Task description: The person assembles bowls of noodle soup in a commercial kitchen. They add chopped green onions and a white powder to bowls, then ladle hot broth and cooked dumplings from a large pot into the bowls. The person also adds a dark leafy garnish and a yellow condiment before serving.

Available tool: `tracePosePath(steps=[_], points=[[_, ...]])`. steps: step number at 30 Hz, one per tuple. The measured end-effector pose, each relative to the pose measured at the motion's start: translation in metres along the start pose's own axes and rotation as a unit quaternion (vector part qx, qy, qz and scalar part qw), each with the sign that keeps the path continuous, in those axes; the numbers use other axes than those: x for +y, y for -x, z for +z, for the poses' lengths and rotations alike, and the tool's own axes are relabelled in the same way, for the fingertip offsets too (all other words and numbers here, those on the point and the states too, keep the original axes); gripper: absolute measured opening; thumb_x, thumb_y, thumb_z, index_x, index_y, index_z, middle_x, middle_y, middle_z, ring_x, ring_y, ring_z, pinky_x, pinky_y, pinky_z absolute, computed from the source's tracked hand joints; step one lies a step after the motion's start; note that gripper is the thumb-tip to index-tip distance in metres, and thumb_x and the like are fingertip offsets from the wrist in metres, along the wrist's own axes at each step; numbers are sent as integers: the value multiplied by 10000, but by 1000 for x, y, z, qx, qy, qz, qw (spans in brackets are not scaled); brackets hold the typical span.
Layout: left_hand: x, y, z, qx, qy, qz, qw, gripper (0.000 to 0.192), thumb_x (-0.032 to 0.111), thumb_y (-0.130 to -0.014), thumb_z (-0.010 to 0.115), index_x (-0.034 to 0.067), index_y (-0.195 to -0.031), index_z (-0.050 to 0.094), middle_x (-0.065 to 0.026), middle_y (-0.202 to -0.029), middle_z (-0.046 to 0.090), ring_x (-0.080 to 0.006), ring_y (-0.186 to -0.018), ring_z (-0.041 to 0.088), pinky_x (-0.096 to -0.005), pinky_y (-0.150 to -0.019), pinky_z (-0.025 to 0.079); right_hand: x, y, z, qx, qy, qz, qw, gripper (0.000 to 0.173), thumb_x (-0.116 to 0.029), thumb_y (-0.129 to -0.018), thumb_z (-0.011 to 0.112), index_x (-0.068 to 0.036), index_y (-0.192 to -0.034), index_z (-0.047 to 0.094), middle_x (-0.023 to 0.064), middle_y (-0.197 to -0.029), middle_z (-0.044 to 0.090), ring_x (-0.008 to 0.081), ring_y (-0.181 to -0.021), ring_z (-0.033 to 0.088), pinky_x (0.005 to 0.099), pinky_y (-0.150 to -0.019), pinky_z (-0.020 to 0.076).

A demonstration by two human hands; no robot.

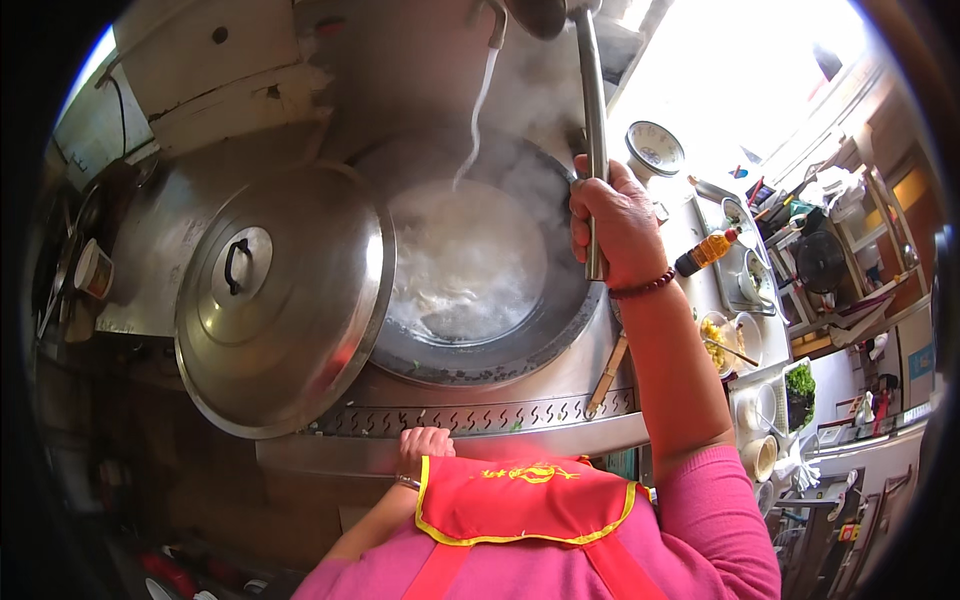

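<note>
My right hand (616,217) is closed around the metal handle (590,82) of a large ladle, whose dark bowl (541,15) is partly cut off at the top edge. Below and left of it, a big wok (480,367) holds steaming, bubbling pale liquid (472,255). Water runs into the wok from a metal spout (498,28). A large round steel lid (300,337) with a black handle overlaps the wok's left rim. My left hand (426,442) rests at the front edge of the steel stove, with its fingers partly hidden and nothing seen in it.
A slotted drain strip (480,418) runs along the stove front, with a wooden stick (607,375) across its right end. On the right counter are a patterned bowl (655,148), an amber bottle (705,251), food bowls and a basket of greens (800,394). A tub (94,268) stands left.
</note>
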State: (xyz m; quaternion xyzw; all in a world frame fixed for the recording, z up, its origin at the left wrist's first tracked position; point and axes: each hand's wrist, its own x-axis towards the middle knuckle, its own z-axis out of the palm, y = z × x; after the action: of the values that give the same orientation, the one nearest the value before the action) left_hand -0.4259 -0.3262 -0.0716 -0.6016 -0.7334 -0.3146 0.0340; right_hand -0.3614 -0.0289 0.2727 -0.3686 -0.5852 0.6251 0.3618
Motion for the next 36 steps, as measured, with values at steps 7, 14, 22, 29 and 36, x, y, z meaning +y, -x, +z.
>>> tracePosePath(steps=[7, 14, 22, 29, 36], points=[[6, -4, -6, 9, -3, -12, 1000, 113, 170, -703, 640, 126, -793, 585, -29, -756, 588, -231, -751, 585, -400, -728, 458, -7, 7, 35, -113, -7, 15, 993, 405, -66, -816, 533, 8, -1207, 455, 22, -657, 473, 109, -444, 449, 271, -383, 387], [7, -5, -9, 43, -2, -17, 999, 136, 128, -694, 653, 119, -817, 596, -36, -764, 608, -237, -750, 596, -400, -742, 466, -2, 1, 47, -183, -32, 67, 980, 352, -77, -811, 552, 9, -1149, 507, 20, -649, 479, 108, -453, 449, 262, -393, 376], [9, -5, -6, 52, -11, -14, 998, 151, 117, -693, 661, 120, -832, 604, -33, -756, 612, -235, -752, 602, -399, -742, 472, 13, -80, -47, 0, 54, 39, 998, 168, -129, -833, 571, -54, -982, 550, 13, -671, 505, 98, -464, 460, 255, -377, 380], [17, -18, -20, -10, 27, -77, 997, 117, 115, -764, 634, 106, -879, 612, -54, -792, 610, -263, -764, 596, -394, -741, 473, 79, -45, -72, -58, -73, 88, 992, 256, -95, -789, 534, 5, -1025, 530, 47, -617, 494, 153, -407, 454, 295, -366, 386], [44, -141, -1, -36, 593, -246, 766, 490, 356, -955, 527, 24, -1307, 450, -94, -1136, 608, -174, -986, 591, -303, -847, 478, 144, 65, -68, -202, -283, 284, 893, 329, -119, -851, 527, -29, -1163, 475, 16, -625, 459, 106, -417, 404, 251, -360, 348]])
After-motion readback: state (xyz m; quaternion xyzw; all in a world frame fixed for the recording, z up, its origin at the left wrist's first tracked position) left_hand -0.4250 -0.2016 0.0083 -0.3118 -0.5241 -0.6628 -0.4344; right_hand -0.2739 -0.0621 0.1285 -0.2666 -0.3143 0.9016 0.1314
